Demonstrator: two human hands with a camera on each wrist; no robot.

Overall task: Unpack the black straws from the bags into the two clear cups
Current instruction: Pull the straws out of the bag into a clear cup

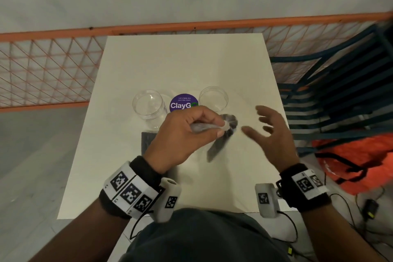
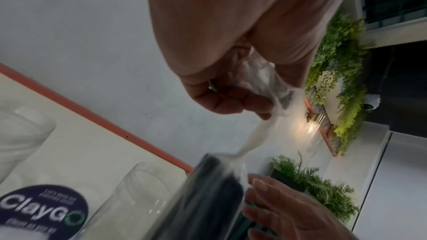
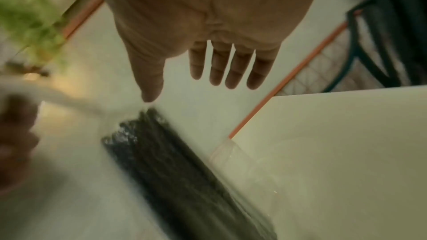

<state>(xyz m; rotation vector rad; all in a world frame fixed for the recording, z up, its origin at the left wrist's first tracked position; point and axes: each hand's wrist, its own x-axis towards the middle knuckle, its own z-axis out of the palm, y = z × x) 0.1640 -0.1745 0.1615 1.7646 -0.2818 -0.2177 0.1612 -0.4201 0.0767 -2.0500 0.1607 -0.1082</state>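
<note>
Two empty clear cups [image 1: 150, 105] [image 1: 213, 98] stand mid-table. My left hand [image 1: 214, 127] grips the twisted clear neck of a bag of black straws [image 1: 221, 140], which hangs tilted just above the table. In the left wrist view the left hand [image 2: 254, 101] pinches the stretched plastic above the bag of straws [image 2: 208, 198]. My right hand [image 1: 255, 122] is beside the bag with its fingers spread and holds nothing; in its own view the right hand [image 3: 182, 90] hovers over the straw bundle [image 3: 180, 170]. A second bag of straws [image 1: 147, 141] lies partly hidden under my left hand.
A round purple ClayGo sticker [image 1: 184, 103] sits between the cups on the white table [image 1: 191, 59]. An orange mesh fence [image 1: 49, 66] runs behind the table. Dark blue chairs [image 1: 331, 95] and an orange bag [image 1: 361, 161] stand to the right.
</note>
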